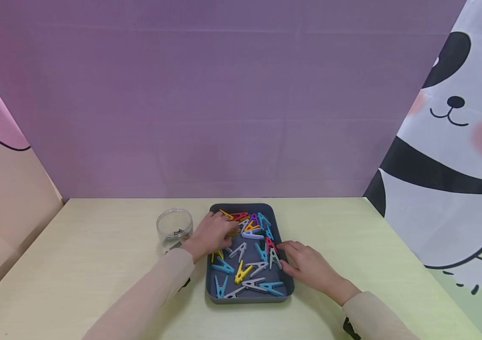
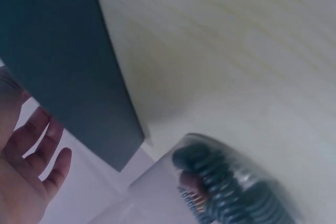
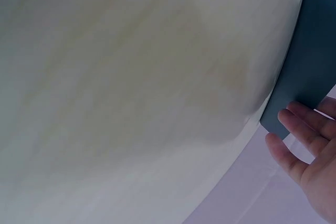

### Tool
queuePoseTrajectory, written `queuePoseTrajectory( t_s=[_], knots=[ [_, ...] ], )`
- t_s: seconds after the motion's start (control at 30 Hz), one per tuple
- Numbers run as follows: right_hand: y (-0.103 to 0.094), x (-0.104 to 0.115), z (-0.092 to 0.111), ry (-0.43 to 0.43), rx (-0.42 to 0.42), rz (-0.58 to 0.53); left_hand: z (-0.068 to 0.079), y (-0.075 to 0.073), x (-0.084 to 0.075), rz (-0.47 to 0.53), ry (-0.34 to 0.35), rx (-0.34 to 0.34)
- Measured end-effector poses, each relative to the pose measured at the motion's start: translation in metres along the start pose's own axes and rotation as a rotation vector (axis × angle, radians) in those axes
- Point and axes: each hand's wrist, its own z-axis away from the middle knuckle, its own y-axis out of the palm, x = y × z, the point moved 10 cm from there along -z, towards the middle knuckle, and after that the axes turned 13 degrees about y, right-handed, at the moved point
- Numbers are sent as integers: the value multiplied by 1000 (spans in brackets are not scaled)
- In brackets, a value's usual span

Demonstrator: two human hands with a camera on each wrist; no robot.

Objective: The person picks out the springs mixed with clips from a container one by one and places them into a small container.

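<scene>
A dark grey tray [image 1: 249, 300] holds many plastic clothespins in blue, grey, yellow, red and purple. Over its far left side reaches my left hand [image 1: 212, 234], fingertips down among the clothespins near a yellow one. In the left wrist view several fingers of the left hand [image 2: 37, 166] are spread and slightly bent beyond the tray wall [image 2: 79, 72]; the thumb and index tip are hidden, so I cannot tell whether they pinch a clothespin. My right hand [image 1: 311, 267] lies at the tray's right rim with loosely extended fingers, beside a grey clothespin [image 1: 274, 259] and a red clothespin [image 1: 270, 244].
A clear round jar [image 1: 175, 223] stands just left of the tray, by the left wrist, with dark coiled items [image 2: 220, 182] inside. Both stand on a pale wooden table [image 1: 109, 245]. A purple backdrop [image 1: 224, 104] rises behind the table's far edge.
</scene>
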Motion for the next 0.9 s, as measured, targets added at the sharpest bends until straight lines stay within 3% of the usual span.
queuePoseTrajectory(
  t_s=[0.17, 0.57, 0.9],
  knots=[
    [1, -1, 0, 15, 12, 3, 3, -11, -6, -27, 28, -35],
    [1, 0, 0, 8, 8, -5, 20, -58, -22, -52, 96, -140],
    [-1, 1, 0, -3, -3, -11, 43, -73, -9, -44, 50, -128]
  ],
)
